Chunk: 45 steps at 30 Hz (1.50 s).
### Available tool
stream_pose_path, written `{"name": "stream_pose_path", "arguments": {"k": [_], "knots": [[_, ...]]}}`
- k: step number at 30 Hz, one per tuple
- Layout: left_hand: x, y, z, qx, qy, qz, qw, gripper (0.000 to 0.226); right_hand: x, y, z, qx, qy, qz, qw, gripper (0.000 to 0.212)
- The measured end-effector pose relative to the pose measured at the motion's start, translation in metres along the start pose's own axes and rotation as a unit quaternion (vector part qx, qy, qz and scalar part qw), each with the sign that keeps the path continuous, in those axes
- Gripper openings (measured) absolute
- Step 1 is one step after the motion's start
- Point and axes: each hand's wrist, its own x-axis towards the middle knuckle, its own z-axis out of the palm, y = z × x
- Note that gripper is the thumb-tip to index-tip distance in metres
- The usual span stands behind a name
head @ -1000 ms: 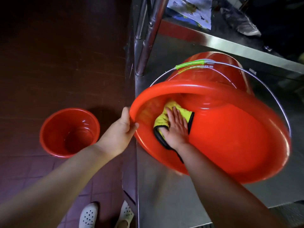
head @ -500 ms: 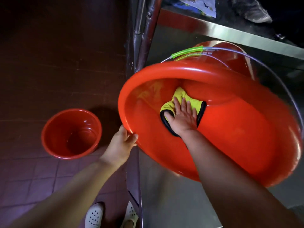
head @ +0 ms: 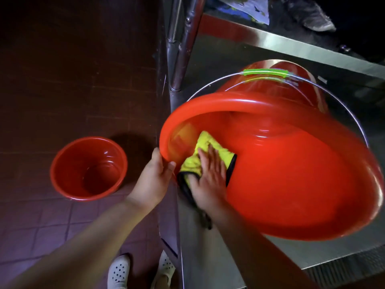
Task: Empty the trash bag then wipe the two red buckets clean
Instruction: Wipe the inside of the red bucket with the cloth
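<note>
A large red bucket [head: 291, 174] lies tilted on its side on the steel table [head: 239, 51], mouth towards me, its wire handle with a green grip [head: 265, 72] swung over the top. My left hand [head: 154, 180] grips the bucket's left rim. My right hand [head: 208, 180] lies flat with straight fingers on a yellow cloth with black edging [head: 205, 150], pressing it against the inner wall near the left rim. A smaller red bucket [head: 88, 168] stands upright on the tiled floor to the left.
Steel table legs [head: 181, 44] rise at the table's left corner. Printed paper [head: 248, 7] and a grey shoe [head: 312, 15] lie beyond the table's far edge. My white perforated shoes [head: 119, 272] stand on the dark floor tiles below.
My right hand has slid the yellow cloth from deep in the bucket towards the left rim. The bucket has rocked, and my left hand has kept its grip on the rim.
</note>
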Motion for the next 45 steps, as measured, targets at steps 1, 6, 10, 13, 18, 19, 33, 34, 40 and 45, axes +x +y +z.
{"name": "stream_pose_path", "arguments": {"k": [1, 6, 10, 13, 18, 19, 33, 34, 40, 45], "knots": [[0.001, 0.004, -0.005, 0.004, -0.011, 0.006, 1.0, 0.022, 0.013, 0.008, 0.0, -0.009, 0.006, 0.01, 1.0, 0.069], [0.007, 0.021, -0.027, 0.03, -0.044, 0.022, 0.998, 0.018, 0.075, 0.047, -0.003, -0.04, 0.012, 0.053, 0.998, 0.062], [0.014, 0.028, -0.031, 0.05, -0.04, 0.039, 0.997, 0.02, 0.11, 0.074, -0.006, -0.049, -0.016, 0.098, 0.994, 0.065], [0.011, 0.022, -0.022, 0.014, -0.034, 0.014, 0.999, 0.024, 0.12, 0.08, -0.004, -0.072, -0.048, 0.101, 0.991, 0.069], [-0.009, -0.001, -0.003, -0.058, -0.071, -0.095, 0.991, 0.027, 0.097, 0.057, -0.004, -0.077, -0.064, 0.096, 0.99, 0.07], [-0.01, -0.004, -0.002, -0.071, -0.066, -0.094, 0.991, 0.026, 0.084, 0.048, -0.003, -0.07, -0.056, 0.087, 0.992, 0.071], [0.0, 0.007, -0.017, 0.035, -0.06, 0.012, 0.998, 0.022, 0.001, 0.008, -0.005, 0.011, -0.02, -0.026, 0.999, 0.074], [0.002, 0.012, -0.022, 0.049, -0.064, 0.022, 0.997, 0.02, 0.013, 0.015, -0.005, 0.0, -0.019, -0.018, 1.0, 0.075], [0.018, 0.035, -0.046, 0.098, -0.083, 0.073, 0.989, 0.014, 0.089, 0.072, -0.016, -0.028, -0.052, 0.066, 0.996, 0.068], [0.014, 0.025, -0.036, 0.02, -0.066, 0.057, 0.996, 0.02, 0.114, 0.089, -0.014, -0.035, -0.076, 0.098, 0.992, 0.064]]}}
